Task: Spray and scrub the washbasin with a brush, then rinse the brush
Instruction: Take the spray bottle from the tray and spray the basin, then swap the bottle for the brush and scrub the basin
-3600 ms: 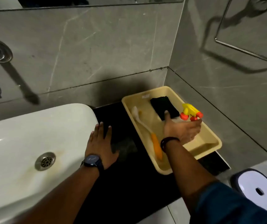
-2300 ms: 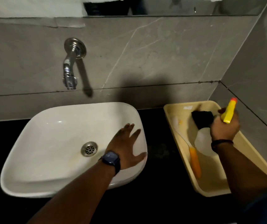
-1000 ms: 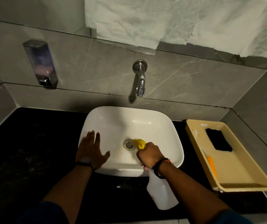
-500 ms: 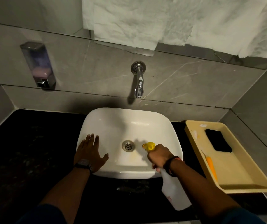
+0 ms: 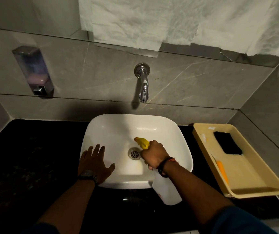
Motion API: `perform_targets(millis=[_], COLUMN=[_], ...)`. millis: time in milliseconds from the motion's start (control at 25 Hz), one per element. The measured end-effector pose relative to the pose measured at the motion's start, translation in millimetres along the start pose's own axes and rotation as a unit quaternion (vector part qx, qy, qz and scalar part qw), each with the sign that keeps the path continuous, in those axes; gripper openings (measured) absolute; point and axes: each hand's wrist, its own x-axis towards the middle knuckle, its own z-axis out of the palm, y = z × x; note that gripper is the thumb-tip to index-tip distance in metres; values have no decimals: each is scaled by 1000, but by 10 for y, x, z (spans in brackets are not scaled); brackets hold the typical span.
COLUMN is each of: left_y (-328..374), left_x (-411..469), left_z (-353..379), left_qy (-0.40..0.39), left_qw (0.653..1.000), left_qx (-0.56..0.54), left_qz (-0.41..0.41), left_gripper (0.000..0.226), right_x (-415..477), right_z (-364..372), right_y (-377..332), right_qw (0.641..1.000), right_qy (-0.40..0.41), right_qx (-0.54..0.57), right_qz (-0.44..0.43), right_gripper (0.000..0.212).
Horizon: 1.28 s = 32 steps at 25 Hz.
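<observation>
Swung from four o'clock toward the drain, the right hand (image 5: 154, 156) grips the spray bottle (image 5: 166, 190), nozzle aimed at twelve over the washbasin (image 5: 177, 141). Left hand (image 5: 94, 163) lies spread on its eight-o'clock rim. Spraying step; next likely fetching the brush (image 5: 221, 169) from the tray (image 5: 201, 139) at three.

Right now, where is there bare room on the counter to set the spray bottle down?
The black counter left of the washbasin is wide and bare. The strip between washbasin and tray is narrow. The tray floor near its front rim is free, beside the brush and below the black pad.
</observation>
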Motion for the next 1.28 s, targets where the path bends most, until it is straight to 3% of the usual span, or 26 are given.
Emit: perform_targets(millis=[200, 360, 480, 600, 800, 1040, 1200, 1280], left_y=[403, 1567, 2640, 3524, 4514, 4802, 4794, 4790], left_x=[196, 325, 355, 413, 582, 818, 847, 849], left_z=[-166, -365, -367, -162, 596, 1198, 1325, 1344], left_qy=[-44, -6, 41, 18, -71, -63, -63, -62], left_qw=[993, 968, 948, 938, 952, 964, 965, 965], left_qx=[-106, -200, -211, -208, -143, -40, -38, -35], left_qz=[27, 148, 235, 278, 263, 256, 253, 253], left_gripper=[95, 82, 70, 65, 80, 96, 95, 94], right_x=[14, -41, -39, 66, 537, 913, 982, 933], right_z=[-535, -1346, -2136, -2740, -3277, -3285, -3223, -3135], right_y=[171, 516, 1052, 1735, 3013, 3928, 4063, 4097], right_qw=[983, 927, 891, 875, 886, 879, 882, 880], right_qy=[158, 309, 375, 411, 422, 419, 411, 435], right_qx=[73, 170, 219, 242, 188, 225, 223, 189], right_qz=[-55, -128, -133, -90, -35, -31, -63, -33], right_gripper=[23, 26, 52, 55, 27, 36, 38, 51])
